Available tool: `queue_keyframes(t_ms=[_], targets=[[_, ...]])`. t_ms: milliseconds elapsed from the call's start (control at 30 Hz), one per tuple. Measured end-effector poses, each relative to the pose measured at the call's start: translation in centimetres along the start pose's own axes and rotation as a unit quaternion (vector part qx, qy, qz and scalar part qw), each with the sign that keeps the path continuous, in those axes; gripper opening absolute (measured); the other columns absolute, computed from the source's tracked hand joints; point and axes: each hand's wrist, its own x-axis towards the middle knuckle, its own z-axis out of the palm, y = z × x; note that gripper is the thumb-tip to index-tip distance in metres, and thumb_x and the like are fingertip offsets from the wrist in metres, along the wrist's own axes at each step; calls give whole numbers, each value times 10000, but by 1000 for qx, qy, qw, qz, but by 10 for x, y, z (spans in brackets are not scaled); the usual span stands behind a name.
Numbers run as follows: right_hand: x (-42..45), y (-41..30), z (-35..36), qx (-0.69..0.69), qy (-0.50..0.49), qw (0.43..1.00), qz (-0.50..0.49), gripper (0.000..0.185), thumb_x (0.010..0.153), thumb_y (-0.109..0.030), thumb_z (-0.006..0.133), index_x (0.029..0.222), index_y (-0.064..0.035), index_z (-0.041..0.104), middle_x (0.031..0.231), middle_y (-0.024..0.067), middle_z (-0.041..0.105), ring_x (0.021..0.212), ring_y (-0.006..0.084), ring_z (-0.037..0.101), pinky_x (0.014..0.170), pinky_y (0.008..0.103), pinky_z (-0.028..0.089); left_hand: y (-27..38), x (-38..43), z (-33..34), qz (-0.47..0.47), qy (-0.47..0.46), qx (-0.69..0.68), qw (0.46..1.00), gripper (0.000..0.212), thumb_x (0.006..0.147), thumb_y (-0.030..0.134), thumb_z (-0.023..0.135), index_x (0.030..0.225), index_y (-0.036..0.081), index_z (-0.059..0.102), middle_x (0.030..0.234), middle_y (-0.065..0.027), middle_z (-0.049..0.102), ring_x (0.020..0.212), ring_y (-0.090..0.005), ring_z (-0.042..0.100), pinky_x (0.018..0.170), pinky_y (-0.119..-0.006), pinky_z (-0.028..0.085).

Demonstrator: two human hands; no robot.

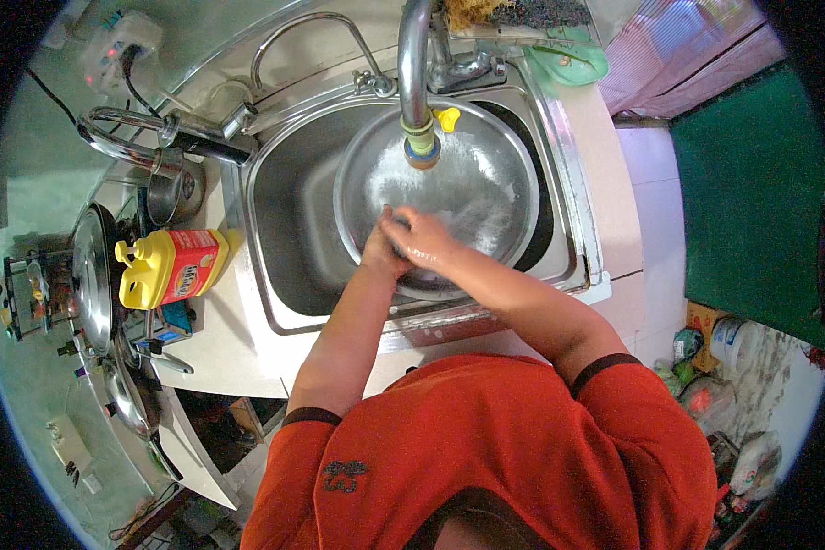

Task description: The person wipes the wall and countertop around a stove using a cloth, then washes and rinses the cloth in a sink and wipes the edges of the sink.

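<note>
A large round metal basin (454, 172) sits in the stainless steel sink (289, 227), below the chrome faucet (414, 62) with its green and blue nozzle. Over the basin's near left part my two wet hands are pressed together. My left hand (383, 247) is partly covered by my right hand (423, 237), whose fingers curl over it. Something dark shows between them, too small and hidden to tell whether it is an object or shadow. A yellow tap handle (447, 119) is beside the nozzle.
Left of the sink stand a yellow detergent bottle (172, 268), a small metal pot (175, 189) and a lidded pan (95, 278). A second faucet (206, 137) leans over the counter there. A green plastic dish (569, 65) lies at the back right corner.
</note>
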Motion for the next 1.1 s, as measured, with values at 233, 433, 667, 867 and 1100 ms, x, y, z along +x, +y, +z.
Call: queue_keyframes(t_ms=[233, 433, 667, 867, 1100], targets=[[7, 1, -17, -109, -28, 976, -184, 275, 795, -300, 434, 845, -48, 531, 813, 202, 554, 774, 369, 524, 694, 421, 411, -10, -10, 0, 254, -174, 257, 916, 272, 832, 174, 352, 1048, 34, 440, 1003, -142, 513, 911, -263, 511, 795, -396, 408], [41, 43, -64, -201, 0, 969, -143, 218, 759, -233, 498, 837, -30, 520, 997, 210, 483, 893, 384, 468, 771, 431, 390, -23, -14, 14, 395, 25, 219, 892, 309, 742, 48, 429, 1048, 5, 437, 1010, -124, 495, 867, -235, 518, 748, -363, 434], [32, 54, -75, -306, 144, 941, -6, 565, 710, -252, 592, 1205, -124, 351, 1290, 164, 221, 1180, 353, 227, 926, 426, 278, -22, -16, 4, 202, 175, 241, 933, 499, 764, 142, 509, 1226, 129, 319, 1198, -129, 359, 1029, -313, 420, 780, -500, 401], [20, 52, -10, -82, 29, 996, 34, 390, 764, -316, 524, 1037, -44, 468, 932, 253, 516, 864, 391, 500, 749, 408, 410, -8, -19, 29, 12, 34, 21, 999, 465, 838, 386, 401, 1173, 67, 349, 1148, -139, 423, 1031, -338, 426, 856, -584, 281], [14, 20, -22, -31, -67, 991, -108, 453, 755, -401, 539, 1008, -29, 489, 893, 178, 552, 835, 318, 532, 737, 368, 411, -10, -12, 14, 181, 21, 47, 982, 291, 830, 201, 378, 1020, -4, 459, 964, -143, 524, 883, -250, 531, 743, -400, 444]])
